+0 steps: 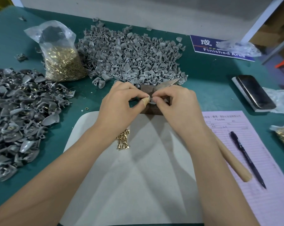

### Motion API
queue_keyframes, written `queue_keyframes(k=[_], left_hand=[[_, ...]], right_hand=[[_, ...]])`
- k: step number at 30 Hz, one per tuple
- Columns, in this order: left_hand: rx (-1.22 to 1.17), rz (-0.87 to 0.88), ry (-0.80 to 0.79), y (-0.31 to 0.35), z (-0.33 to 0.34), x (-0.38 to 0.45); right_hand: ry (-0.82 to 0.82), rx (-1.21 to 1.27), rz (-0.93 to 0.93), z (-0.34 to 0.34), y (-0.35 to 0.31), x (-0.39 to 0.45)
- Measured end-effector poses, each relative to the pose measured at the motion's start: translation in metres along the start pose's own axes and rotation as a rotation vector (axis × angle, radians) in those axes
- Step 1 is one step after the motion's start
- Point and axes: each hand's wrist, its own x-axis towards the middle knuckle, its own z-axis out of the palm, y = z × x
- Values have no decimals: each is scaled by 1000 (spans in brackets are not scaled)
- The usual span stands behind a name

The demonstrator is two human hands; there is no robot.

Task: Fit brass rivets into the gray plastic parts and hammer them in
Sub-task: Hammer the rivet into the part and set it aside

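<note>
Clear bag [56,51] holds brass rivets [63,64].

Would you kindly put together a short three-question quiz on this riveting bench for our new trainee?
1. True or false: the hammer handle lies on the pink form, held by no hand.
2. Where are the loose brass rivets? A) on the white sheet, by the left forearm; B) on the phone; C) on the blue sign.
3. Fill in: the left hand and right hand pinch a small part above a dark ____.

Key: 1 true; 2 A; 3 block.
</note>
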Motion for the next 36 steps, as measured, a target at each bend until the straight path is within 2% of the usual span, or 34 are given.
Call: queue_keyframes(k=[5,11,19,27,36], left_hand=[[-9,21,-10,0,2,0],[-6,13,-32,-3,1,2],[-146,-108,-62,-5,-2,4],[-146,-122,-61,-3,-5,4],[-143,-140,-69,-2,-6,4]], right_hand=[[-3,27,25,1,-2,0],[-20,-137,-49,3,-5,-3],[37,-284,-131,11,-17,-6],[73,-166,-2,13,-7,-7],[104,-175,-2,20,-10,-6]])
